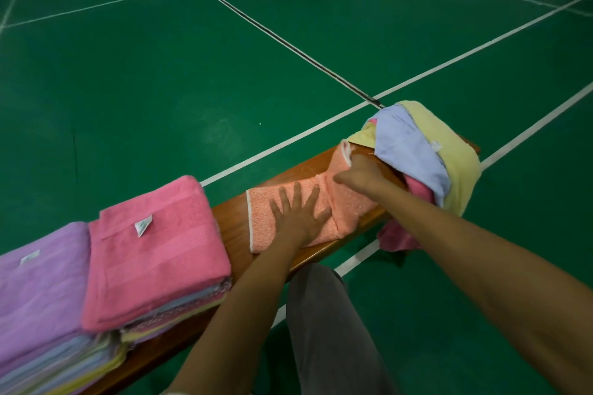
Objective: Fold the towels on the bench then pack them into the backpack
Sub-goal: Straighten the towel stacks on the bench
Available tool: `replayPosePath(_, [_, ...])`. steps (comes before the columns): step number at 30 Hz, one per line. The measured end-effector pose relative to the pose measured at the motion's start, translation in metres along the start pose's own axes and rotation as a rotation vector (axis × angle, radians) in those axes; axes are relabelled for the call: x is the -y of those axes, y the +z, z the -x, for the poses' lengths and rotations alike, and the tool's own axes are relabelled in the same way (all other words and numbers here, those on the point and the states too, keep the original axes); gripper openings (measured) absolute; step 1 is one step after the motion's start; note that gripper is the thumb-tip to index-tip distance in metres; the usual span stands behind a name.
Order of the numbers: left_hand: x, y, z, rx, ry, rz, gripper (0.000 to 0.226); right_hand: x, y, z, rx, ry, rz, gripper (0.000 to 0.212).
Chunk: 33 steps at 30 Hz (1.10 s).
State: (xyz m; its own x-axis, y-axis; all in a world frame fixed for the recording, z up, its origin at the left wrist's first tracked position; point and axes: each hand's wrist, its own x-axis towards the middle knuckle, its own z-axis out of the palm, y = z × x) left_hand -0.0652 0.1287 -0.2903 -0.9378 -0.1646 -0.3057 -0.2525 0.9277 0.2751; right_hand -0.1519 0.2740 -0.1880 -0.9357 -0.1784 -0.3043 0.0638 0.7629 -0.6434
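Note:
An orange towel (266,202) lies spread along the wooden bench (232,224). My left hand (298,213) presses flat on its middle with fingers spread. My right hand (361,175) pinches the towel's far corner, which lifts off the bench. To the right lies a loose pile of unfolded towels: yellow (455,157), light blue (407,144) and pink (396,236), the pink one hanging over the bench edge. At the left stand two stacks of folded towels, one topped by a pink towel (157,250), the other by a purple towel (41,285). No backpack is in view.
The bench runs diagonally from lower left to right over a green sports floor (192,74) with white lines. My leg in grey trousers (324,324) stands close against the bench's near side.

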Motion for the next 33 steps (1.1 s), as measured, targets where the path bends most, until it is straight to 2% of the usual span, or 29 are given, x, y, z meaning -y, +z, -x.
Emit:
replayPosePath(2, [-0.010, -0.002, -0.004, -0.047, 0.001, 0.201, 0.062, 0.019, 0.011, 0.008, 0.004, -0.058, 0.011, 0.050])
replayPosePath(4, [-0.010, -0.010, -0.004, -0.219, -0.046, 0.706, 0.043, 0.033, 0.028, 0.014, 0.011, -0.071, 0.003, 0.052])
replayPosePath(6, [-0.002, -0.027, 0.006, -0.356, -0.179, 1.216, 0.029, 0.047, 0.047, 0.023, 0.031, -0.059, -0.051, 0.053])
replayPosePath(7, [0.006, -0.034, 0.010, -0.384, -0.247, 1.345, 0.026, 0.053, 0.058, 0.025, 0.040, -0.051, -0.094, 0.052])
replayPosePath(9, [0.022, -0.045, 0.017, -0.386, -0.338, 1.448, 0.034, 0.064, 0.080, 0.032, 0.084, -0.005, -0.182, 0.043])
replayPosePath(10, [0.029, -0.048, 0.019, -0.380, -0.378, 1.465, 0.045, 0.070, 0.089, 0.037, 0.107, 0.031, -0.232, 0.035])
replayPosePath(12, [0.040, -0.050, 0.020, -0.373, -0.440, 1.393, 0.060, 0.079, 0.099, 0.047, 0.145, 0.128, -0.330, 0.040])
replayPosePath(14, [0.046, -0.048, 0.021, -0.343, -0.405, 1.248, 0.051, 0.079, 0.107, 0.049, 0.113, 0.168, -0.351, 0.040])
replayPosePath(16, [0.051, -0.040, 0.021, -0.314, -0.366, 0.979, 0.036, 0.072, 0.110, 0.046, 0.029, 0.128, -0.255, 0.027])
replayPosePath(17, [0.052, -0.033, 0.019, -0.304, -0.388, 0.778, 0.038, 0.066, 0.110, 0.045, -0.018, 0.101, -0.186, 0.021])
replayPosePath(18, [0.051, -0.029, 0.022, -0.301, -0.435, 0.592, 0.046, 0.059, 0.108, 0.046, -0.058, 0.083, -0.127, 0.019])
replayPosePath(20, [0.047, -0.026, 0.028, -0.287, -0.518, 0.383, 0.065, 0.045, 0.105, 0.046, -0.139, 0.065, 0.019, 0.036])
replayPosePath(22, [0.045, -0.029, 0.032, -0.280, -0.573, 0.382, 0.071, 0.032, 0.104, 0.044, -0.157, 0.123, 0.091, 0.058])
replayPosePath(23, [0.046, -0.031, 0.031, -0.279, -0.596, 0.425, 0.070, 0.027, 0.105, 0.041, -0.116, 0.166, 0.033, 0.059])
replayPosePath(25, [0.053, -0.031, 0.024, -0.235, -0.646, 0.585, 0.066, 0.023, 0.102, 0.035, 0.046, 0.233, -0.161, 0.042])
replayPosePath(27, [0.059, -0.032, 0.021, -0.142, -0.651, 0.732, 0.052, 0.019, 0.094, 0.030, 0.189, 0.315, -0.302, 0.028])
replayPosePath(30, [0.059, -0.036, 0.029, -0.095, -0.605, 0.797, 0.037, 0.018, 0.079, 0.036, 0.337, 0.386, -0.445, 0.032])
replayPosePath(33, [0.056, -0.039, 0.028, -0.144, -0.534, 0.863, 0.035, 0.020, 0.066, 0.041, 0.328, 0.323, -0.486, 0.037])
